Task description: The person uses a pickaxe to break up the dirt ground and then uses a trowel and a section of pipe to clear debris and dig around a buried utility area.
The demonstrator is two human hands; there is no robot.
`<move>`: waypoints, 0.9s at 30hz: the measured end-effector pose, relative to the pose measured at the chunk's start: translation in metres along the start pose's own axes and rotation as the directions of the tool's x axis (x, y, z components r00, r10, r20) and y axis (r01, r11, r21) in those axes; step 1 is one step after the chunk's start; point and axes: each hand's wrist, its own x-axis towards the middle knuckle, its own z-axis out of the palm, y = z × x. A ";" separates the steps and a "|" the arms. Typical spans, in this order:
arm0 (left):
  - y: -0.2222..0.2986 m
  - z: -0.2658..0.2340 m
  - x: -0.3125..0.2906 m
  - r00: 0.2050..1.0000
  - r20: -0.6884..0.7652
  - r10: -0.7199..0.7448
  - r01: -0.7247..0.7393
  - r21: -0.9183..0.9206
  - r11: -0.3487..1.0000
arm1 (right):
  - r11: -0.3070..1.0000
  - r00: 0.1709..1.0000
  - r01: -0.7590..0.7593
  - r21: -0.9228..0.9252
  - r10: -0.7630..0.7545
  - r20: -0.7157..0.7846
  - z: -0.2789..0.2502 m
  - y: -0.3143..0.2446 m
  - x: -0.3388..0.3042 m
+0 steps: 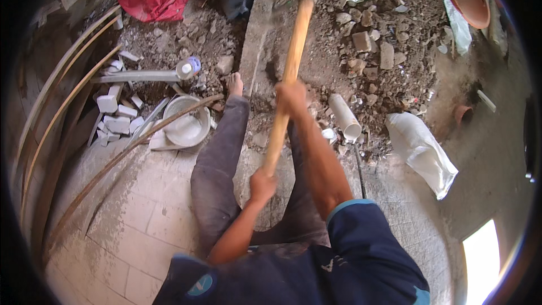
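Your left grip (263,185) is wrapped round the near end of a wooden-handled tool (296,45); your right grip (292,99) is clasped on it farther up. The tool slants through the middle of the scene, and I cannot tell whether its far end touches the ground. The digging looks partly done: rubble (387,53) lies loose on the far right, around the white pipe (345,116), while the grey strip (259,28) left of the tool seems largely whole. Judging by that, the loose pieces have yet to be cleared.
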 end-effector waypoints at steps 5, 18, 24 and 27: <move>-0.009 0.001 -0.086 0.965 0.091 -0.247 0.222 0.221 0.950 | 0.995 0.996 -0.089 -0.055 0.088 -0.009 -0.023 0.029 -0.082; -0.015 0.010 -0.006 0.992 0.062 -0.112 0.108 0.053 0.993 | 0.878 0.976 0.116 -0.464 -0.187 -0.110 0.005 0.017 -0.003; -0.033 -0.004 -0.084 0.980 0.091 -0.179 0.154 0.230 0.961 | 0.995 1.000 0.010 -0.099 -0.009 0.008 -0.018 0.064 -0.085; -0.017 -0.005 -0.070 0.993 0.111 -0.034 0.017 0.151 0.988 | 0.990 0.992 -0.004 0.139 0.021 -0.121 -0.055 0.006 -0.108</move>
